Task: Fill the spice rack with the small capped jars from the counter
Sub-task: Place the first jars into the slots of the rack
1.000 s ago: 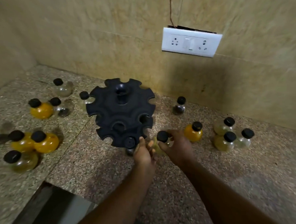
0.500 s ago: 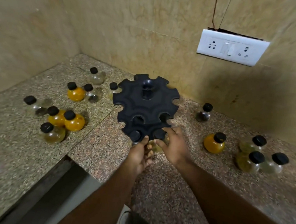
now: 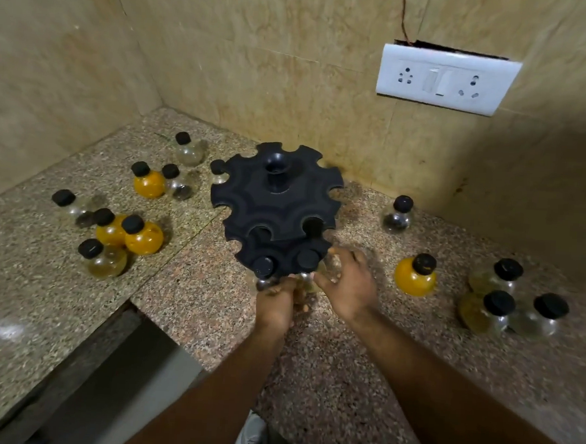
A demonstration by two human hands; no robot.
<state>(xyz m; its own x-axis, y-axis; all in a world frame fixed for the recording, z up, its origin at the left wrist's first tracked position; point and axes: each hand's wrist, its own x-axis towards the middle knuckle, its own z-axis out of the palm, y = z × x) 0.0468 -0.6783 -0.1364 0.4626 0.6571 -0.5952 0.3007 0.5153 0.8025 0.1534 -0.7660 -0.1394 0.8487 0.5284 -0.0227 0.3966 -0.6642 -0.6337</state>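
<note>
While your right hand (image 3: 347, 288) seats a pale jar (image 3: 307, 257) in a front slot of the lower tier, the spice rack (image 3: 275, 207) stands on the tabletop (image 3: 309, 377) near the wall corner. The grip of that hand is clamped on the jar: thumb on the near side, fingers curved round the far side, black cap level with the tier. Your left hand (image 3: 278, 306) sits just beside it, fingertips at the base of a second jar (image 3: 264, 264) hung in the neighbouring slot. Blur hides the fingers there, so whether this grip is closed on the glass or merely steadying it cannot be told.

Step in hand: loading the lower tier, by the look of it early in the task. Only these two slots show caps, and the upper tier's notches appear vacant. Many jars remain loose: an orange jar (image 3: 415, 277) nearest your right hand, a group further right (image 3: 499, 303), a cluster on the left (image 3: 143, 236).

Next move: check that the neck sits fully in its notch before letting go. Then reach for the orange jar, lift it by the neck below the cap, and turn the rack to bring a free slot forward.
</note>
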